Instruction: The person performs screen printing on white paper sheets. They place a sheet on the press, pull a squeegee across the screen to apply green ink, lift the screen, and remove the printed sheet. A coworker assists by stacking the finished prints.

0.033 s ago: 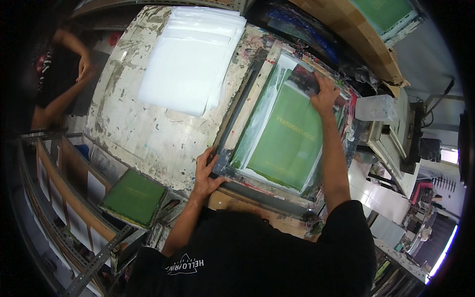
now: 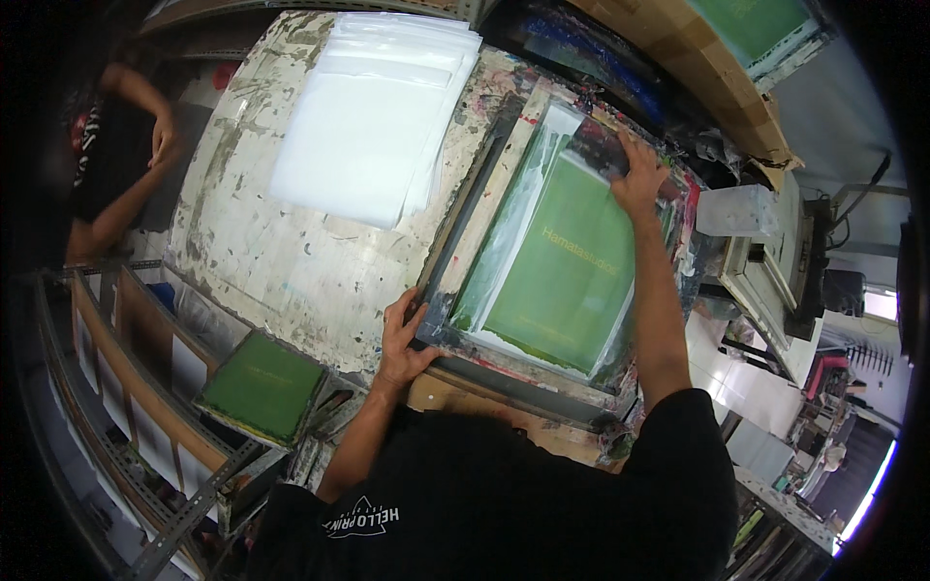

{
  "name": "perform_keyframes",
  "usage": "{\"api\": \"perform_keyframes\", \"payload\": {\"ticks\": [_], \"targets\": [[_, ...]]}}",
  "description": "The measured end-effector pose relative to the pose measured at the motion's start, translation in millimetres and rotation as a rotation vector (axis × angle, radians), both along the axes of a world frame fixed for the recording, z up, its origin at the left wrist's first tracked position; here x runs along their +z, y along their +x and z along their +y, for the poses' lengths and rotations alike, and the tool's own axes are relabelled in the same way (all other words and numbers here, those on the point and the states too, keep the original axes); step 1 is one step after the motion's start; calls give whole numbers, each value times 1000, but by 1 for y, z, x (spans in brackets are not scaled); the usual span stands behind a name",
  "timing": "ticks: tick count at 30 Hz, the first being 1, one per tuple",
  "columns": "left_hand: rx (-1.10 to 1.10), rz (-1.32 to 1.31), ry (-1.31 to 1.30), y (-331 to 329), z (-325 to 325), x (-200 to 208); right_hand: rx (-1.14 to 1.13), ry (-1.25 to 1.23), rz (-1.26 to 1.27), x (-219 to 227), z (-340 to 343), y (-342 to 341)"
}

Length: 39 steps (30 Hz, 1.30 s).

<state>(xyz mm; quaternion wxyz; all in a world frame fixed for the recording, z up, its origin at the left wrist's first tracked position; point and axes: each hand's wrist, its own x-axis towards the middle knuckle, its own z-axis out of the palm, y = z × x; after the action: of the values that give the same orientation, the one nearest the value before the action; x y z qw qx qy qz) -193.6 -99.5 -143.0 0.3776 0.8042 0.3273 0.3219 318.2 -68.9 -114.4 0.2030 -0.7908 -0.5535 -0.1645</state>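
A wooden-framed printing screen [image 2: 480, 242] with a green mesh lies tilted on the right of the worktable. My left hand [image 2: 400, 339] grips its near left corner, fingers over the edge and thumb on the near side. Toward the far end of the screen, my right hand [image 2: 637, 177] is curled over a dark, ink-stained squeegee [image 2: 594, 153], which spans much of the mesh width. Part of the squeegee is hidden under the fingers. White ink streaks the mesh's left side, and yellowish lettering shows in the green.
White sheets [image 2: 368, 136] lie stacked on the paint-worn table [image 2: 291, 261], left of the screen. A smaller green screen [image 2: 262, 387] rests at the lower left by a metal rack [image 2: 145, 358]. A plastic container [image 2: 736, 210] stands at right. Another person's arms [image 2: 145, 145] show at far left.
My right hand and forearm have shifted slightly to the right. My left hand and the screen stay in place. The other person's arms have moved a little.
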Motion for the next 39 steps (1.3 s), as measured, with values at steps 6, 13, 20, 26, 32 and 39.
{"api": "perform_keyframes", "payload": {"ticks": [6,13,20,26,32,39], "targets": [[18,-22,34,1,-1,2,118,-93,320,23,16,32],[-35,-81,14,-1,-2,-6,181,27,70,27,-6,0],[30,-181,-120,5,-14,13,91,-101,65,53,-89,-120],[84,-347,-41,26,-8,68,134,-238,304,161,-179,-236],[205,-660,-141,89,18,155,129,-57,100,256,-172,-226],[49,-611,-61,221,119,135,122,-11,54,367,-98,-127]]}}
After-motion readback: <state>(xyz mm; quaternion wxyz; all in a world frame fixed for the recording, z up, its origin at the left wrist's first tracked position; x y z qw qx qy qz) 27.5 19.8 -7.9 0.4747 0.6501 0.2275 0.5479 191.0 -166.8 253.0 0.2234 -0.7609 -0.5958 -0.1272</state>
